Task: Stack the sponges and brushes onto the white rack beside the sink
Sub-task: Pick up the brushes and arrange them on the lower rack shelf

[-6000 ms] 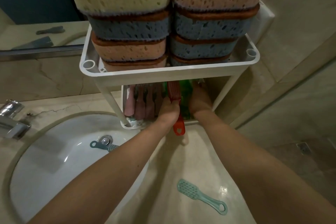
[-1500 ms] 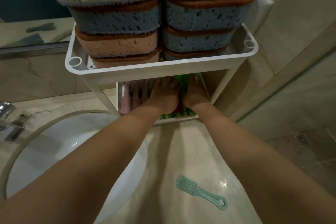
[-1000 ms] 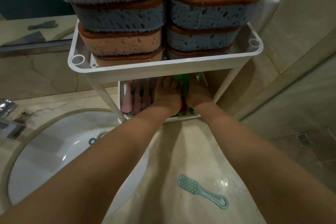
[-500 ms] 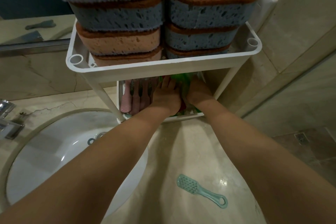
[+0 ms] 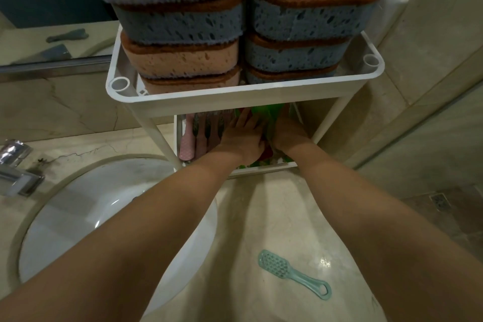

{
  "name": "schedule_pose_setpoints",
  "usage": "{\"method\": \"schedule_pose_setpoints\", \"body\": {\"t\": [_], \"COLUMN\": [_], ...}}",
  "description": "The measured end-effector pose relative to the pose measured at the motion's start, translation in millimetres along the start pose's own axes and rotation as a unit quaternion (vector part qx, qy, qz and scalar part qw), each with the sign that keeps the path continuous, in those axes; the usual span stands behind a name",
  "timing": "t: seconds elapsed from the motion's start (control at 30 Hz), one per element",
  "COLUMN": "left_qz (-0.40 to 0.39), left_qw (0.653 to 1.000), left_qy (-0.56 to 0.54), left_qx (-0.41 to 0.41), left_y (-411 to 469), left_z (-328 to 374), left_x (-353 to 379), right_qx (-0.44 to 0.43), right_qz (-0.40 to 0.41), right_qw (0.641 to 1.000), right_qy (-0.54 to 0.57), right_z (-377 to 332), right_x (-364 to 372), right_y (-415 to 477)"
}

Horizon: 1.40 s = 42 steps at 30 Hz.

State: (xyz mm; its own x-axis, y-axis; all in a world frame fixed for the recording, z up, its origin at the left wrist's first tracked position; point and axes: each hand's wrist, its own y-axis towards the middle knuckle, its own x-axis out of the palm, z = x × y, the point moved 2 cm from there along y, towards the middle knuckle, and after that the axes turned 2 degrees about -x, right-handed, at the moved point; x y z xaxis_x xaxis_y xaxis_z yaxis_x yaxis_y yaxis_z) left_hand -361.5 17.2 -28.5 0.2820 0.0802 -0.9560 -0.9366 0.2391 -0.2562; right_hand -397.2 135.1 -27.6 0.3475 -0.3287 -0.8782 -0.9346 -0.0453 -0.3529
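White rack [image 5: 245,98] at 12 o'clock holds 2 sponge stacks [image 5: 243,21] on top. Left hand [image 5: 241,136] lies flat, fingers spread, on lower-shelf brushes [image 5: 206,129]; right hand [image 5: 288,134]: grip unclear. Teal brush [image 5: 292,273] lies at 5 o'clock.

Eight sponges [image 5: 180,59], one teal brush [image 5: 292,276]

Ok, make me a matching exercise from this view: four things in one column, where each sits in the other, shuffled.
Things:
1. stacked foam sponges
2. teal plastic brush
3. pink plastic brushes
4. left hand

Places:
A. loose on the beige counter
B. left side of the white rack's lower shelf
C. top tray of the white rack
D. flat over the brushes on the lower shelf

Pairs: 1-C, 2-A, 3-B, 4-D
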Motion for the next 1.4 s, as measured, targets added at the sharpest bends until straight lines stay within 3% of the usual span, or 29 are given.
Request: {"method": "schedule_pose_setpoints", "body": {"t": [0.13, 0.3, 0.43, 0.6, 0.87, 1.03, 1.13, 1.23, 1.4], "left_qz": [-0.016, -0.019, -0.006, 0.011, 0.050, 0.068, 0.077, 0.142, 0.221], "left_qw": [1.000, 0.999, 0.998, 0.995, 0.990, 0.987, 0.971, 0.938, 0.866], "left_qy": [-0.015, -0.034, -0.005, 0.030, -0.066, -0.128, -0.188, -0.270, -0.382], "left_qx": [0.006, -0.008, -0.066, -0.097, -0.114, -0.075, -0.128, -0.163, -0.235], "left_y": [-13.6, -43.2, -66.8, -92.2, -131.1, -149.5, -162.0, -181.2, -226.7], "left_z": [0.3, 0.6, 1.1, 0.8, 2.2, -6.7, -15.4, -22.0, -44.8], "left_x": [-5.0, -14.0, -16.5, -8.7, -6.5, -1.4, 7.1, 14.6, 28.8], "right_qx": [-0.007, -0.026, -0.053, -0.084, -0.100, -0.093, -0.128, -0.209, -0.291], "right_qz": [-0.005, 0.014, -0.007, -0.065, -0.112, -0.047, 0.017, 0.083, 0.050], "right_qw": [0.999, 0.999, 0.998, 0.988, 0.980, 0.991, 0.984, 0.958, 0.933], "right_qy": [0.040, 0.014, -0.018, 0.109, 0.128, 0.089, 0.119, 0.178, 0.205], "right_z": [0.9, -8.3, -12.3, -19.2, -28.8, -31.1, -37.5, -46.0, -75.5], "right_x": [-6.7, -9.8, -7.0, 5.4, 14.0, 16.0, 18.9, 28.4, 66.0], "right_y": [-9.6, -31.9, -59.5, -81.6, -97.4, -108.4, -117.9, -136.2, -162.4]}}
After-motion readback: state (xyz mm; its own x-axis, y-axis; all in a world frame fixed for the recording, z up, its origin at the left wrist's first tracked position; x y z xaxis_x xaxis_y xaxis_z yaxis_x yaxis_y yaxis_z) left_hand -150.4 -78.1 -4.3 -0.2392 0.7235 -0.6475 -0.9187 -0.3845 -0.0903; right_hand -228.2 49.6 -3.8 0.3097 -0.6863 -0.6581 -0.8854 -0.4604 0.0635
